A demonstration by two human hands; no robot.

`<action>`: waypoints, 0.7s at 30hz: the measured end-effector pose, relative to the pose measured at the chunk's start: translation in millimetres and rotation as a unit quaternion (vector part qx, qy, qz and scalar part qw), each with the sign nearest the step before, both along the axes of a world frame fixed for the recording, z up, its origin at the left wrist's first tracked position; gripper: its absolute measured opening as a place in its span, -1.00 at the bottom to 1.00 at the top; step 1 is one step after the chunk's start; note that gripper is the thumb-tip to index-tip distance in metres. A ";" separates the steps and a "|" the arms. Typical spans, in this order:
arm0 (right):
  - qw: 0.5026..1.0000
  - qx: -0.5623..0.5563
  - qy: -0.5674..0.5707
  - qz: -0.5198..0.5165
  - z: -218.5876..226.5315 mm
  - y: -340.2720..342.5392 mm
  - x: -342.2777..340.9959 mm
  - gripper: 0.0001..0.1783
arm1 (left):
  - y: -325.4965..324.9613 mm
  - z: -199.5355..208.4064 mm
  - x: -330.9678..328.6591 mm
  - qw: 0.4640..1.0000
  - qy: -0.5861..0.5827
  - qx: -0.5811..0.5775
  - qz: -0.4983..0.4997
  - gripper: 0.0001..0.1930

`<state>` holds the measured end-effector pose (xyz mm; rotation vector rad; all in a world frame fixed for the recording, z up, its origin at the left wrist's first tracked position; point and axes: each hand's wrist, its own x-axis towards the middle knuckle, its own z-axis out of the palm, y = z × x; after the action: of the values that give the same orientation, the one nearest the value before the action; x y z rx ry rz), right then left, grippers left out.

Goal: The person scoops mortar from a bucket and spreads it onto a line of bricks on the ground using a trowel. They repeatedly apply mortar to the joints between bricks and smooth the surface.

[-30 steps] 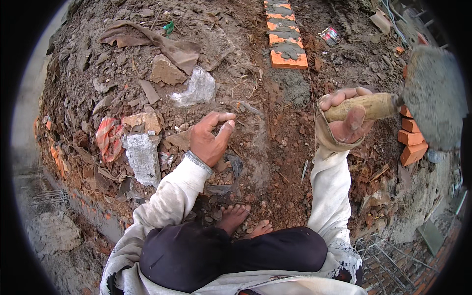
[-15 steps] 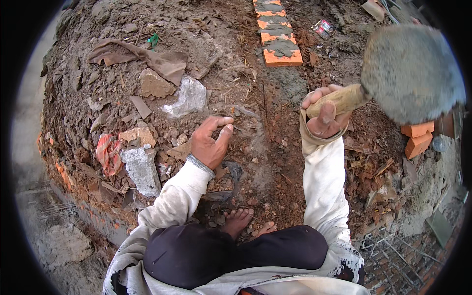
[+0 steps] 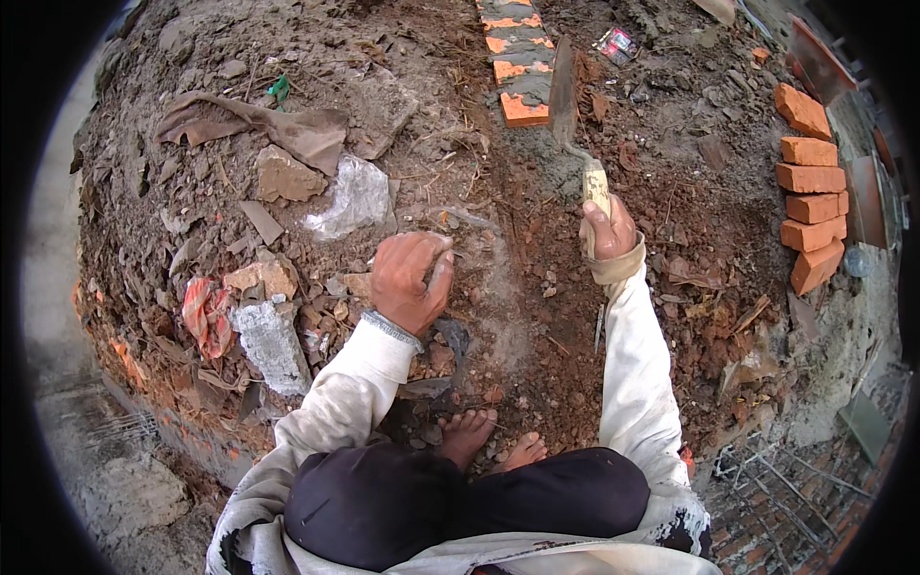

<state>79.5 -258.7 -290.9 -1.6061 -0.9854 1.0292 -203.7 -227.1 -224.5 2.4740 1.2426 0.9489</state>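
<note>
My right hand (image 3: 611, 230) is wrapped round the pale wooden handle of a trowel (image 3: 563, 101). Its grey blade is turned nearly edge-on and points away from me. The blade's far part appears just right of the near end of a row of orange bricks (image 3: 525, 113); I cannot tell whether they touch. Grey mortar (image 3: 525, 86) lies in patches over the bricks, and more is smeared on the soil at the row's near end. My left hand (image 3: 410, 283) is held closed over the rubble, fingers curled toward the thumb; whatever they may hold is hidden.
Loose orange bricks (image 3: 811, 180) are lined up along the right edge. At left lie a crumpled clear plastic sheet (image 3: 353, 199), a brown cloth (image 3: 287, 129), a grey block (image 3: 272, 345), a red plastic bag (image 3: 206, 316) and stones. Metal bars (image 3: 791, 494) show at lower right.
The trowel has swung from the upper right to the left, its blade turning from broadside to edge-on. My right hand has turned with it. My left fingers have curled in more.
</note>
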 end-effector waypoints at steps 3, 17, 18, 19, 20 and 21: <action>0.982 0.069 -0.178 0.011 -23.9 31.0 16.3 -0.55 | 0.6 -0.8 3.4 0.997 0.051 0.054 0.016 -0.87; 0.950 -0.107 -0.239 0.169 -115.6 -4.7 -16.4 -0.26 | 0.4 -2.5 -1.3 0.997 0.068 -0.012 0.039 -0.89; 0.949 -0.131 -0.229 0.173 -115.7 -14.8 -21.7 -0.26 | -1.2 -1.2 1.5 0.997 0.066 -0.019 0.032 -0.89; 0.953 -0.079 -0.234 0.176 -114.7 -29.3 -21.7 -0.26 | -3.4 -0.6 6.3 0.997 0.063 -0.025 0.024 -0.89; 0.954 -0.025 -0.243 0.175 -113.3 -44.0 -17.0 -0.25 | -2.0 0.3 10.8 0.998 0.057 -0.029 0.015 -0.89; 0.951 0.029 -0.253 0.174 -111.2 -59.9 -15.0 -0.25 | -1.6 -1.1 12.7 0.998 0.055 -0.028 0.008 -0.89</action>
<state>64.5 -318.6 -402.1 -1.7215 -1.6775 0.8124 -191.0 -228.7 -225.6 2.5068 1.3060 0.7798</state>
